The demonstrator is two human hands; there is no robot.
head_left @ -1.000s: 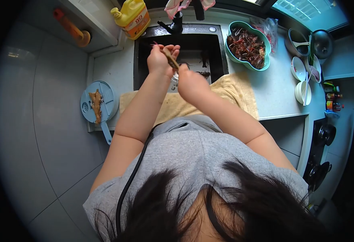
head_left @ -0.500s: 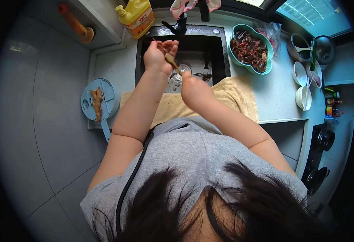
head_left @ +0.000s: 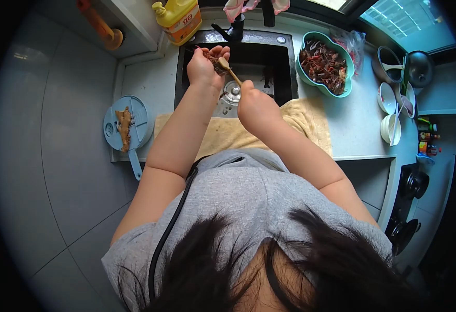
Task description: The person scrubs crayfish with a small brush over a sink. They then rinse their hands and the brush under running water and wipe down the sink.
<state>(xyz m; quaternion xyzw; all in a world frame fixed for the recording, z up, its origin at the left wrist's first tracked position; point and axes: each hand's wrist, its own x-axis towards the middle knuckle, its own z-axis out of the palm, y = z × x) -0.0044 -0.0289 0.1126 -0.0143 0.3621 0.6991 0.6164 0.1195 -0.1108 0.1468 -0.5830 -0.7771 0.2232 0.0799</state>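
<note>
Over the black sink (head_left: 289,70), my left hand (head_left: 201,70) is closed around a reddish-brown crayfish (head_left: 213,60), partly hidden by the palm and fingers. My right hand (head_left: 259,105) grips the thin handle of a small light-brown brush (head_left: 233,75). The brush's head rests at the crayfish, beside my left fingers. Below both hands, a round metal drain (head_left: 232,92) shows in the sink floor.
A green basin (head_left: 350,78) heaped with crayfish stands right of the sink, with bowls (head_left: 386,96) beyond. A yellow detergent bottle (head_left: 181,21) and black faucet (head_left: 233,31) are behind. Ginger (head_left: 124,127) lies on a blue grater at left; a towel (head_left: 311,125) covers the front edge.
My right hand has shifted slightly right, showing more of the brush handle. A dark crayfish seen earlier near the drain is now out of sight. My left hand still holds its crayfish.
</note>
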